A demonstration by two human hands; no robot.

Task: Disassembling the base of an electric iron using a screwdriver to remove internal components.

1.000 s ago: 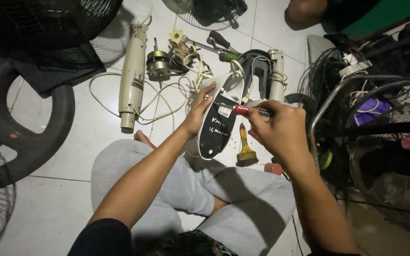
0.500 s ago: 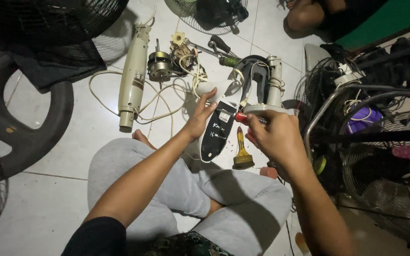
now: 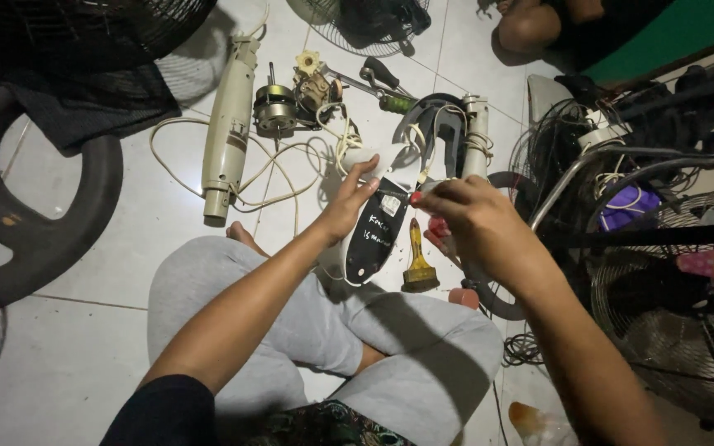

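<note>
My left hand (image 3: 349, 206) steadies the black fan housing (image 3: 378, 239) over my lap; my right hand (image 3: 464, 219) pinches a red-handled screwdriver (image 3: 420, 196) at its far end. The motor (image 3: 274, 109) lies out on the tiles — stripping looks mostly done, though the housing isn't free yet, I'd judge.

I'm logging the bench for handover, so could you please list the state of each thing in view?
Black housing panel: off the fan, held upright by the left hand.
Red-handled screwdriver: in the right hand, tip at the panel.
Fan motor: removed, lying on the floor.
Cream stand tube: detached, lying flat.
Brush: lying unused.
</note>
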